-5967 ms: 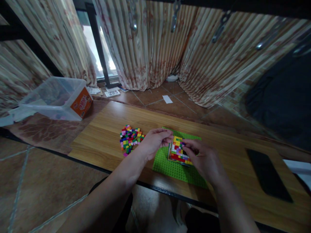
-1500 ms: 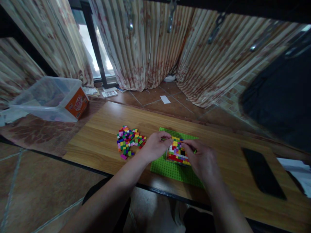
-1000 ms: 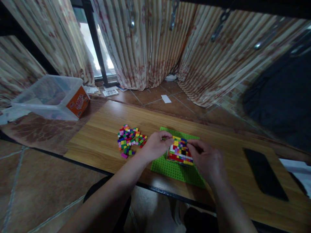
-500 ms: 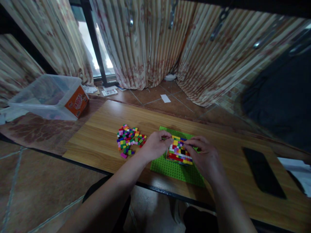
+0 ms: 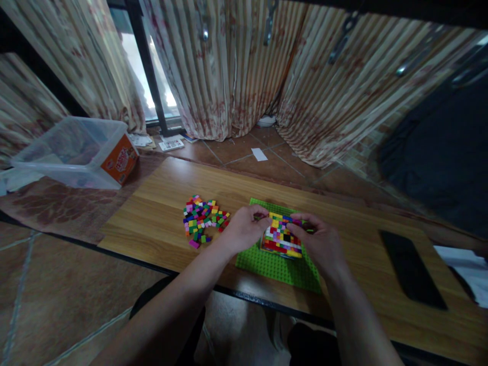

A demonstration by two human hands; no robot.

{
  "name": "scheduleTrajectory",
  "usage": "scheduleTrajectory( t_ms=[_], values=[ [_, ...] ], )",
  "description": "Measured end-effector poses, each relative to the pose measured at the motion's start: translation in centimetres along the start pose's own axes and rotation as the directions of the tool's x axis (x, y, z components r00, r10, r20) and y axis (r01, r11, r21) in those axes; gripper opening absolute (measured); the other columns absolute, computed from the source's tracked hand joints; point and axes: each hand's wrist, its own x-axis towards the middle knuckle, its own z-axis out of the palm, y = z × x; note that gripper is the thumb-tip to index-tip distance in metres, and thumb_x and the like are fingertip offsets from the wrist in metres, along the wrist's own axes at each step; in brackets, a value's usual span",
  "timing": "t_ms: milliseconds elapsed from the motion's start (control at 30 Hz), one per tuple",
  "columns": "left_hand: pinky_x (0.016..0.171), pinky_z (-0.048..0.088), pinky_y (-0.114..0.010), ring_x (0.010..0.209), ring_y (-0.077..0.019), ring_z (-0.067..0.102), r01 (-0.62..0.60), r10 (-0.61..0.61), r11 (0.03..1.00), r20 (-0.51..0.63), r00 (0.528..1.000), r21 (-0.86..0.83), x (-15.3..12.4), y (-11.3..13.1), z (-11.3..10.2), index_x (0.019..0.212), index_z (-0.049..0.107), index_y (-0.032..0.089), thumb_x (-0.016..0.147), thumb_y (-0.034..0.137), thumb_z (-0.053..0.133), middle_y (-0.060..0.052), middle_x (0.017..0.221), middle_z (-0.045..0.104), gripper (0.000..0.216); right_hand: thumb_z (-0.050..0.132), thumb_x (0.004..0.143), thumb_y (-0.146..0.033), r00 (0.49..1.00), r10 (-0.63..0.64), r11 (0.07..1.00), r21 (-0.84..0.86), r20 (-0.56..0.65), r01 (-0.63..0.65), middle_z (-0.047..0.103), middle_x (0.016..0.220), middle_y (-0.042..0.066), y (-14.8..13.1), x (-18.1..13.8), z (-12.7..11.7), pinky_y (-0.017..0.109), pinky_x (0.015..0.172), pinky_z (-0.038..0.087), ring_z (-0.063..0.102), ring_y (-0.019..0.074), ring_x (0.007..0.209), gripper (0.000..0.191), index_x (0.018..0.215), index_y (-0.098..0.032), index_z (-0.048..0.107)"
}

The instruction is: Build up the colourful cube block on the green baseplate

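Note:
A small many-coloured brick block (image 5: 281, 237) stands on a green studded baseplate (image 5: 272, 267) on the wooden table (image 5: 160, 213). My left hand (image 5: 244, 229) curls against the block's left side, its fingertips pinched near the top left corner. My right hand (image 5: 320, 244) presses its bent fingers on the block's upper right edge. Whether either pinch holds a loose brick is hidden. A heap of loose coloured bricks (image 5: 204, 218) lies on the table just left of my left hand.
A black phone (image 5: 412, 267) lies flat on the table at the right, with white paper (image 5: 465, 267) beyond it. A clear plastic tub (image 5: 76, 152) with an orange label sits on the floor at left. Curtains (image 5: 267, 76) hang behind.
My right hand has slid a little from the block's right face up to its top right edge. My left hand has stayed at the block's left side.

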Motion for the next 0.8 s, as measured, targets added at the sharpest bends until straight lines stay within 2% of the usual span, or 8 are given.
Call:
scheduleTrajectory(
  t_ms=[67,200,400,533,700,800],
  values=[
    [0.060,0.043,-0.024,0.065,-0.0131,0.056,-0.003,0.003,1.000,-0.004,1.000,0.002,0.0,-0.1,0.1,0.091,0.069,0.014,0.080,0.027,0.057,-0.003,0.078,0.068,0.021,0.077,0.062,-0.041,0.997,0.055,0.994,0.092,0.046,-0.059,0.068,0.079,0.004,0.1,0.2,-0.1,0.031,0.062,0.049,0.059,0.0168,0.067,0.037,0.092,-0.019,0.073],
    [0.060,0.043,-0.024,0.064,-0.0128,0.057,0.013,-0.013,1.000,-0.013,1.000,0.007,0.0,-0.2,0.2,0.092,0.068,0.014,0.078,0.027,0.058,-0.003,0.078,0.068,0.021,0.080,0.059,-0.039,0.992,0.074,0.979,0.184,0.103,-0.092,0.070,0.080,0.003,0.2,0.4,-0.3,0.030,0.062,0.050,0.060,0.0158,0.067,0.038,0.090,-0.019,0.073],
    [0.057,0.042,-0.023,0.060,-0.0120,0.055,0.032,-0.032,0.999,-0.013,0.999,-0.003,0.0,-0.2,0.2,0.091,0.068,0.014,0.077,0.025,0.059,-0.002,0.075,0.067,0.021,0.083,0.057,-0.039,0.987,0.088,0.956,0.268,0.136,-0.122,0.071,0.077,0.002,0.1,0.3,0.0,0.031,0.065,0.052,0.062,0.0158,0.067,0.036,0.086,-0.020,0.073],
    [0.063,0.045,-0.023,0.068,-0.0132,0.058,-0.006,0.007,1.000,0.013,1.000,-0.011,-0.2,0.0,0.0,0.090,0.069,0.013,0.078,0.025,0.058,-0.004,0.083,0.069,0.020,0.086,0.052,-0.044,0.976,0.164,0.901,0.381,0.142,-0.207,0.072,0.079,0.002,0.2,0.4,-0.1,0.032,0.068,0.051,0.063,0.0162,0.069,0.043,0.085,-0.020,0.074],
    [0.061,0.045,-0.023,0.070,-0.0144,0.058,0.003,-0.004,0.999,0.062,0.998,0.032,-0.5,0.0,-0.4,0.095,0.068,0.012,0.080,0.028,0.057,-0.005,0.084,0.069,0.025,0.074,0.062,-0.062,0.972,0.229,0.921,0.311,0.060,-0.236,0.068,0.071,0.003,0.2,0.5,-1.0,0.024,0.052,0.041,0.054,0.0120,0.058,0.050,0.086,-0.019,0.075],
    [0.063,0.046,-0.024,0.071,-0.0148,0.059,0.015,-0.018,0.999,0.073,0.997,0.035,-0.4,-0.2,-0.4,0.097,0.068,0.012,0.080,0.028,0.056,-0.005,0.086,0.070,0.026,0.069,0.065,-0.066,0.964,0.252,0.922,0.284,0.079,-0.264,0.066,0.066,0.003,0.1,0.5,-0.9,0.024,0.050,0.040,0.053,0.0127,0.056,0.054,0.086,-0.017,0.075]
  ],
)
